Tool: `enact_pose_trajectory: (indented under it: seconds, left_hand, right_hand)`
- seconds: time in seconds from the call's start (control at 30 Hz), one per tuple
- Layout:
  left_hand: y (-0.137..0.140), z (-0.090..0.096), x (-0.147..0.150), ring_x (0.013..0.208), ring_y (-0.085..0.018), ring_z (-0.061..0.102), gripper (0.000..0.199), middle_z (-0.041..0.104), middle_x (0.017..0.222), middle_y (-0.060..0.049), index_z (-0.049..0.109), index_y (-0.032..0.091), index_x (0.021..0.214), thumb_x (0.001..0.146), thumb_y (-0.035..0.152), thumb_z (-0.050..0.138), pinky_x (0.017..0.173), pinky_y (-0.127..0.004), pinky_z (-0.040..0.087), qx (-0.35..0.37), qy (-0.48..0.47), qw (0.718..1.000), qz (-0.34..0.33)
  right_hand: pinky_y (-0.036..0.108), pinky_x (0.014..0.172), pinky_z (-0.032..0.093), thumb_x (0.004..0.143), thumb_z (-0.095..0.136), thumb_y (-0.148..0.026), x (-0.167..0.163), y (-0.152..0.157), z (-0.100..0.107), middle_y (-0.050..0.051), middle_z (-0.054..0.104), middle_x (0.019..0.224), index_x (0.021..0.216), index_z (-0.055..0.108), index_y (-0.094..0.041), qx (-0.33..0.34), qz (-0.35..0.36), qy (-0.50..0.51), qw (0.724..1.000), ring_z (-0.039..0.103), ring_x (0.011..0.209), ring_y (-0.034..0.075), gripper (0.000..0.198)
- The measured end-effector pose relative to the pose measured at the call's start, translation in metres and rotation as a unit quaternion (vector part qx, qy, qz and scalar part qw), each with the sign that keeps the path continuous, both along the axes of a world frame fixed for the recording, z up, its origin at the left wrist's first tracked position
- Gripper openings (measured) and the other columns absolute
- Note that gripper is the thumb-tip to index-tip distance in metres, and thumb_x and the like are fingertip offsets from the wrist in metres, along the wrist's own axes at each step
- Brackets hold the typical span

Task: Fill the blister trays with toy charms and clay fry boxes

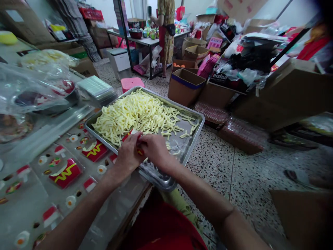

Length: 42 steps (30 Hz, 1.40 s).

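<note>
A metal tray (183, 146) sits at the table's edge, holding a heap of pale yellow sticks shaped like French fries (132, 111). Over its near side, my left hand (128, 156) is closed around a small red fries carton (127, 135), whose top edge shows above the fingers. My right hand (158, 151) meets it there, fingertips pinched together at the carton; what they grip is hidden. To the left, red packets with a yellow zigzag (95, 150) lie on the table among small toy-like fried eggs (101, 169) and other little pieces under clear plastic.
Clear plastic bags (39, 90) cover a bowl at the left, beside a stack of clear plastic trays (96, 86). Behind the tray is a pink stool (131, 84). Open cardboard boxes (186, 86) crowd the speckled floor at right. Another person (166, 31) stands by a far table.
</note>
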<state>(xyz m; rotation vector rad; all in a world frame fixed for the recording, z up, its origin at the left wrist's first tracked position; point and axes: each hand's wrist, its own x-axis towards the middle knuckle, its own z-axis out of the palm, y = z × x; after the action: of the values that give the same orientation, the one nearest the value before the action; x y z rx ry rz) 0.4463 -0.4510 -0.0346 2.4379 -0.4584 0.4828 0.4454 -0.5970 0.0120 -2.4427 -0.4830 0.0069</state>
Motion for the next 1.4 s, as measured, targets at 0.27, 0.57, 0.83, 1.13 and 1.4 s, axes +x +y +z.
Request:
enact_pose_trajectory:
  seconds: [0.27,0.57,0.83,1.13,1.4]
  left_hand:
    - [0.004,0.002,0.004,0.117,-0.029,0.064,0.044,0.068,0.124,-0.011,0.059,0.020,0.118,0.077,0.030,0.068,0.105,-0.045,0.050,-0.047,0.045,0.997,-0.038]
    - [0.006,0.025,0.008,0.125,-0.028,0.060,0.088,0.062,0.140,-0.010,0.053,0.020,0.139,0.063,0.046,0.089,0.110,-0.040,0.046,-0.072,0.128,0.989,-0.021]
    - [0.015,0.033,-0.009,0.129,-0.031,0.057,0.090,0.060,0.141,-0.014,0.049,0.017,0.143,0.065,0.040,0.088,0.112,-0.042,0.044,0.032,0.149,0.988,0.017]
    - [-0.036,0.023,0.004,0.115,-0.033,0.063,0.055,0.066,0.122,-0.018,0.056,0.012,0.127,0.077,0.028,0.072,0.101,-0.042,0.050,0.091,0.083,0.987,0.106]
    - [-0.024,0.013,0.005,0.115,-0.031,0.063,0.039,0.067,0.120,-0.017,0.055,0.015,0.122,0.084,0.024,0.059,0.103,-0.044,0.049,0.036,0.036,0.992,0.116]
  right_hand:
    - [0.028,0.079,0.049,0.087,0.053,-0.012,-0.008,-0.013,-0.002,0.005,0.066,0.102,0.098,0.058,-0.020,0.185,0.054,-0.044,0.980,0.061,0.090,0.016,0.014]
    - [0.032,0.081,0.043,0.073,0.067,-0.001,0.083,-0.116,0.003,0.005,0.070,0.099,0.102,0.074,-0.025,-0.248,0.254,-0.078,0.931,0.059,0.095,0.021,0.038]
    - [0.031,0.072,0.041,0.070,0.070,-0.008,0.088,-0.087,-0.007,0.004,0.073,0.080,0.074,0.074,-0.021,-0.247,0.160,0.005,0.956,0.061,0.076,0.017,0.014]
    - [0.025,0.056,0.037,0.084,0.065,-0.032,0.039,-0.030,-0.006,0.002,0.070,0.068,0.080,0.075,-0.015,0.069,-0.072,0.059,0.993,0.057,0.061,0.012,0.020]
    - [0.029,0.071,0.043,0.089,0.057,-0.018,0.019,-0.006,0.008,0.003,0.076,0.088,0.085,0.077,-0.024,-0.010,0.035,-0.006,0.999,0.065,0.082,0.018,0.021]
